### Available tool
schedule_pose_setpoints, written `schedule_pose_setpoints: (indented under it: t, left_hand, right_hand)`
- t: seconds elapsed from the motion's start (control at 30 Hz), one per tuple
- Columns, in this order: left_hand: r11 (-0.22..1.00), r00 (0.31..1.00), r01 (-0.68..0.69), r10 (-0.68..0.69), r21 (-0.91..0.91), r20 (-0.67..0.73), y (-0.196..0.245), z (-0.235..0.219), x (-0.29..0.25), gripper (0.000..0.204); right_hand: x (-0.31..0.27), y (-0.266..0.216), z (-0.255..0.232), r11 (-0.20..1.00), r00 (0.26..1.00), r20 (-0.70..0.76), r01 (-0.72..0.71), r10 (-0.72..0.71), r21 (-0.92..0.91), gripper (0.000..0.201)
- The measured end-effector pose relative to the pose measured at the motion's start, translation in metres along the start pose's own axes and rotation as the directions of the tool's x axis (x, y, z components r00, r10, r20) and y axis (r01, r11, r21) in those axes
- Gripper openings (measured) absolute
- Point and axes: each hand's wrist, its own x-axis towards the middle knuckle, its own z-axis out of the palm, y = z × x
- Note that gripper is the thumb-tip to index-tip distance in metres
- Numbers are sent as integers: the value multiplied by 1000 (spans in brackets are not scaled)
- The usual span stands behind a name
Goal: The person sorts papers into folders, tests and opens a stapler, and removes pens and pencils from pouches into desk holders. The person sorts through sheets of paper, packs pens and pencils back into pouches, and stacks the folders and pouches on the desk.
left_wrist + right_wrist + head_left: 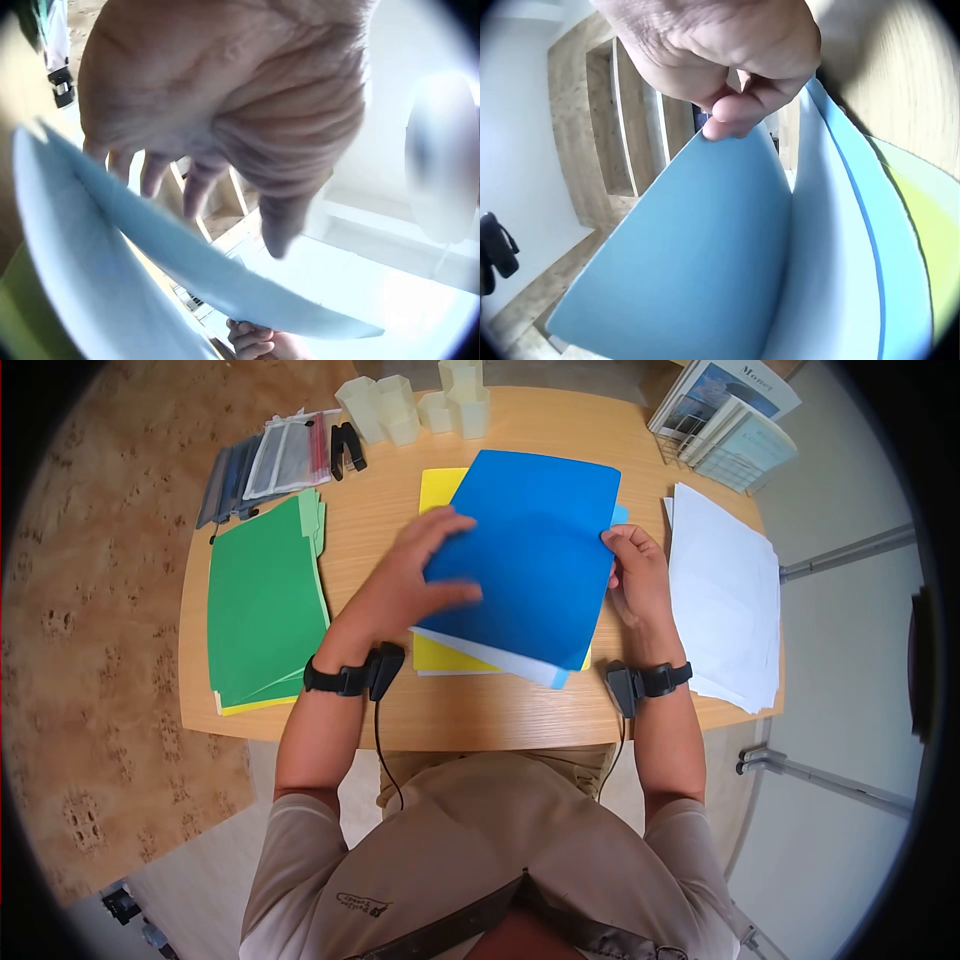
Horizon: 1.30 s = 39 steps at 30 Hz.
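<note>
A blue folder (535,560) lies raised at an angle over a yellow folder (440,652), with white paper (500,657) sticking out below it. My right hand (640,570) pinches the blue folder's right edge between thumb and fingers. In the right wrist view, the folder's cover (697,247) stands lifted from the white sheets (821,247) inside. At the left edge, my left hand (405,580) is blurred, its fingers spread and thumb apart. From the left wrist, its palm (225,90) shows above the folder's curved cover (202,259), fingers loosely extended.
Green folders (260,600) are stacked at the left, white papers (725,600) at the right. Behind them are zip pouches (280,455), a black stapler (347,448), cream holders (395,410) and a wire rack (680,450) with booklets. Cables hang from both wrist cameras.
</note>
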Motion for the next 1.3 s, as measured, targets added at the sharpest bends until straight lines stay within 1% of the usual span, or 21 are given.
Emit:
schedule_pose_setpoints:
  t: [0.03,0.1,0.2,0.33,0.4,0.43,0.47,0.5,0.53,0.57,0.6,0.63,0.67,0.73,0.8,0.83,0.9,1.03,1.13,1.2,1.3]
  left_hand:
    - [1000,1000,-1,1,1,1,14,-3,-4,78]
    - [1000,972,4,-10,27,233,41,-6,-11,88]
    - [983,968,-34,-12,179,252,51,-1,-18,87]
    - [986,989,-18,-6,164,150,44,6,-22,82]
    - [990,994,80,-88,112,72,29,8,-20,61]
    - [991,994,74,-83,115,73,32,5,-18,61]
    - [990,991,134,-133,-38,10,35,3,-18,52]
    - [964,980,182,-194,-195,-44,37,1,-19,43]
    - [964,981,180,-192,-194,-42,34,2,-21,43]
    - [941,959,182,-234,-285,-159,26,4,-25,41]
    - [911,920,171,-284,-375,-270,21,5,-28,41]
    - [912,920,170,-283,-374,-270,19,4,-28,41]
    - [900,910,99,-255,-424,-328,17,3,-28,45]
    - [883,890,29,-236,-469,-390,16,1,-27,50]
    - [689,853,-134,-285,-713,-436,18,-3,-28,47]
    - [693,846,-131,-295,-709,-444,15,-5,-28,47]
    - [511,853,-232,-302,-828,-426,8,-9,-31,48]
    - [482,854,-255,-295,-838,-430,6,-12,-36,49]
    - [440,858,-274,-290,-855,-424,1,-13,-39,49]
    - [311,878,-289,-291,-905,-380,-11,-14,-43,49]
    - [348,854,-309,-309,-885,-420,-9,-18,-41,49]
  right_hand:
    - [1,2,-2,1000,1000,-1,1,-1,1,9]
    - [3,4,-5,995,1000,4,-25,25,97,9]
    - [5,8,-7,987,1000,11,-27,25,160,10]
    - [2,3,-5,978,999,50,-31,21,208,12]
    - [-2,-5,2,981,1000,-12,28,-26,189,12]
    - [-2,-5,4,981,999,-15,33,-31,192,12]
    - [-3,-2,5,989,985,-101,136,-142,-65,15]
    - [-3,1,4,924,951,-156,205,-266,-324,19]
    - [-2,4,2,872,939,-147,222,-312,-437,38]
    - [-2,6,0,872,938,-148,222,-314,-437,38]
    - [-4,7,0,758,923,-142,196,-356,-622,47]
    - [-5,7,1,608,909,-126,157,-396,-778,56]
    - [-4,7,0,607,909,-125,158,-397,-779,56]
    - [-2,8,0,423,891,22,237,-454,-875,72]
    - [-2,10,1,460,888,-3,236,-461,-856,75]
    - [-1,9,2,493,879,-36,233,-475,-838,79]
    - [0,5,0,527,899,-81,177,-431,-831,84]
    - [3,6,-4,526,906,-67,180,-417,-831,86]
    - [3,4,-2,603,910,-103,179,-402,-778,85]
    - [5,7,-5,745,915,-122,231,-386,-626,91]
    - [3,7,-3,791,899,-190,226,-393,-569,93]
